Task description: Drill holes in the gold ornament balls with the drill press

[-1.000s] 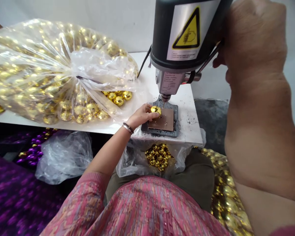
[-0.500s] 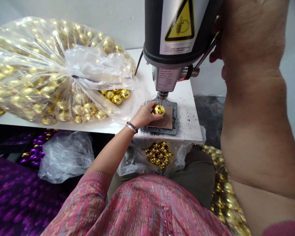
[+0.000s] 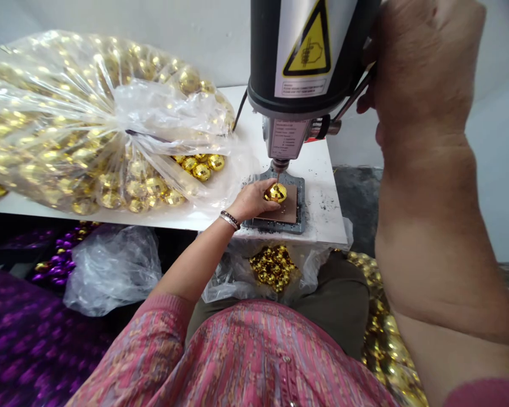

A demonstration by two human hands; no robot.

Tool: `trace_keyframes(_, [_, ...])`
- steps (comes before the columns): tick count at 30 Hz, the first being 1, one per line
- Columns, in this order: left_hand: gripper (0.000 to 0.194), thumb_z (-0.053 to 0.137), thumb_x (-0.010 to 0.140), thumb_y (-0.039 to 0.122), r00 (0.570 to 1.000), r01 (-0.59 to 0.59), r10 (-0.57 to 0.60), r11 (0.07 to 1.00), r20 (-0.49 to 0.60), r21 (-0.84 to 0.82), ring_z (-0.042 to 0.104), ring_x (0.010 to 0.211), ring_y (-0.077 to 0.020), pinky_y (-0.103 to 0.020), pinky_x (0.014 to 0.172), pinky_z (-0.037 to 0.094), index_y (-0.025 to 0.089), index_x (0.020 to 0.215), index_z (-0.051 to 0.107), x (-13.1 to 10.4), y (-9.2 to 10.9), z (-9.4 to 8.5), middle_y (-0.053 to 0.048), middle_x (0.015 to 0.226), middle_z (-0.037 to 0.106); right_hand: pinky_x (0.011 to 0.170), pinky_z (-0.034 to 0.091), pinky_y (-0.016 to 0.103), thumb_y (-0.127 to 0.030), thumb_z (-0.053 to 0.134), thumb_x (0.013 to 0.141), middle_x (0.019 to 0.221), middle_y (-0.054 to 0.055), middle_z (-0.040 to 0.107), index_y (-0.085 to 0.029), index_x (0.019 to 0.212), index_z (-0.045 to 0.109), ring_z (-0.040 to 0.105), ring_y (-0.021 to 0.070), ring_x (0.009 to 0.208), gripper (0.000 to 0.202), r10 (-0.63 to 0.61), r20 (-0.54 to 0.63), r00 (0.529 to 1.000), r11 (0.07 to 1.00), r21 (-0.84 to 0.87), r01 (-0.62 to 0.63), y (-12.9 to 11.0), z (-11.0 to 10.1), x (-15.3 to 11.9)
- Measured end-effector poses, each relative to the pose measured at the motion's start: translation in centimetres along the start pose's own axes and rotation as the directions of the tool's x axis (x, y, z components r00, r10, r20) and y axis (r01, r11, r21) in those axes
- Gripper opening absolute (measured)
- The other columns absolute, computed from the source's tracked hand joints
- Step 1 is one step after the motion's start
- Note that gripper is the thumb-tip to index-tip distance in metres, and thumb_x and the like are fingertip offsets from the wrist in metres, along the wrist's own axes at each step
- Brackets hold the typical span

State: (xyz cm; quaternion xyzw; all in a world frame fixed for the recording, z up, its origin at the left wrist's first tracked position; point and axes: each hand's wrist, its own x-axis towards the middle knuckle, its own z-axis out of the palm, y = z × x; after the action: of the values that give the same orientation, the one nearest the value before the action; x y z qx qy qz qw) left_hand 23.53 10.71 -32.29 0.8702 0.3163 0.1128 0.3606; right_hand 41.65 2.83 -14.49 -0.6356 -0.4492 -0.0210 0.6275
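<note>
Thumb and fingers of my left hand [image 3: 254,199] pinch a shiny gold mirror-faceted ball [image 3: 279,195] on a brown board [image 3: 289,210]. The board lies on the grey metal base [image 3: 300,217] of a drill press [image 3: 261,68]. Directly over the ball, the thin drill bit [image 3: 277,177] comes down to its top and looks to be touching it. At upper right my right hand [image 3: 426,62] is closed around the press's feed lever [image 3: 355,93]; the grip end is hidden behind the hand and the press head.
A big clear plastic bag [image 3: 152,104] of gold balls covers the left of the white table [image 3: 324,198]. Dark shavings lie around the base. Below the table edge, an open bag holds small gold pieces [image 3: 275,268]. Purple balls [image 3: 63,257] and crumpled plastic [image 3: 112,277] sit lower left.
My left hand has shifted the gold ball slightly right, under the bit, and the bit now meets its top. My right hand on the lever has moved a little left in view.
</note>
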Motion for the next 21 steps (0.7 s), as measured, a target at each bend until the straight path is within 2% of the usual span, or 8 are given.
trace_keyframes(3, [0.073, 0.082, 0.074, 0.025, 1.000, 0.016, -0.017, 0.998, -0.015, -0.055, 0.071, 0.109, -0.0264, -0.037, 0.099, 0.055, 0.018, 0.144, 0.064, 0.0, -0.3, 0.3, -0.007, 0.123, 0.077, 0.054, 0.022, 0.014, -0.029, 0.049, 0.093, 0.070, -0.004, 0.039, -0.021, 0.073, 0.030, 0.034, 0.0001, 0.062, 0.029, 0.036, -0.110, 0.993, 0.997, -0.064, -0.043, -0.1, 0.1, -1.2])
trace_keyframes(5, [0.075, 0.083, 0.072, 0.025, 0.999, 0.021, -0.022, 0.997, -0.024, -0.078, 0.071, 0.108, -0.0263, -0.037, 0.098, 0.056, 0.019, 0.144, 0.064, -0.1, -0.4, 0.4, -0.006, 0.120, 0.078, 0.054, 0.024, 0.018, -0.023, 0.049, 0.093, 0.067, -0.005, 0.035, -0.022, 0.074, 0.030, 0.032, 0.0016, 0.058, 0.027, -0.064, -0.119, 0.991, 0.994, -0.090, 0.053, -0.1, -0.1, -2.5])
trace_keyframes(8, [0.076, 0.083, 0.071, 0.025, 0.999, 0.027, -0.029, 0.995, -0.024, -0.095, 0.071, 0.105, -0.0256, -0.037, 0.097, 0.056, 0.018, 0.145, 0.064, -0.1, -0.4, 0.5, -0.007, 0.118, 0.078, 0.058, 0.031, 0.021, -0.016, 0.054, 0.085, 0.062, -0.006, 0.032, -0.022, 0.075, 0.032, 0.032, 0.0034, 0.056, 0.025, -0.232, -0.118, 0.966, 0.969, -0.120, 0.218, 0.2, -0.5, -5.2])
trace_keyframes(10, [0.076, 0.083, 0.072, 0.025, 0.999, 0.027, -0.030, 0.995, -0.024, -0.096, 0.071, 0.103, -0.0252, -0.036, 0.096, 0.056, 0.018, 0.145, 0.063, -0.1, -0.2, 0.5, -0.007, 0.117, 0.079, 0.063, 0.036, 0.020, -0.017, 0.055, 0.081, 0.065, -0.006, 0.037, -0.020, 0.075, 0.035, 0.034, 0.0030, 0.059, 0.022, -0.296, -0.126, 0.947, 0.948, -0.161, 0.275, 0.6, -0.8, -6.9])
trace_keyframes(14, [0.076, 0.083, 0.072, 0.025, 0.999, 0.023, -0.026, 0.995, -0.026, -0.094, 0.071, 0.103, -0.0249, -0.035, 0.094, 0.056, 0.017, 0.145, 0.064, -0.2, -0.2, 0.4, -0.007, 0.115, 0.078, 0.066, 0.040, 0.019, -0.023, 0.053, 0.083, 0.071, -0.004, 0.045, -0.017, 0.079, 0.045, 0.040, 0.0031, 0.064, 0.011, -0.400, -0.143, 0.905, 0.903, -0.228, 0.363, 2.1, -1.0, -9.4])
trace_keyframes(21, [0.075, 0.082, 0.074, 0.026, 1.000, -0.001, -0.001, 0.993, -0.016, -0.121, 0.071, 0.108, -0.0260, -0.036, 0.097, 0.055, 0.018, 0.145, 0.062, -0.2, -0.7, 0.5, -0.006, 0.116, 0.078, 0.057, 0.038, 0.017, -0.025, 0.054, 0.085, 0.069, -0.005, 0.052, -0.018, 0.081, 0.051, 0.042, 0.0022, 0.056, 0.008, -0.525, -0.160, 0.836, 0.837, -0.272, 0.474, 4.0, -0.7, -11.1])
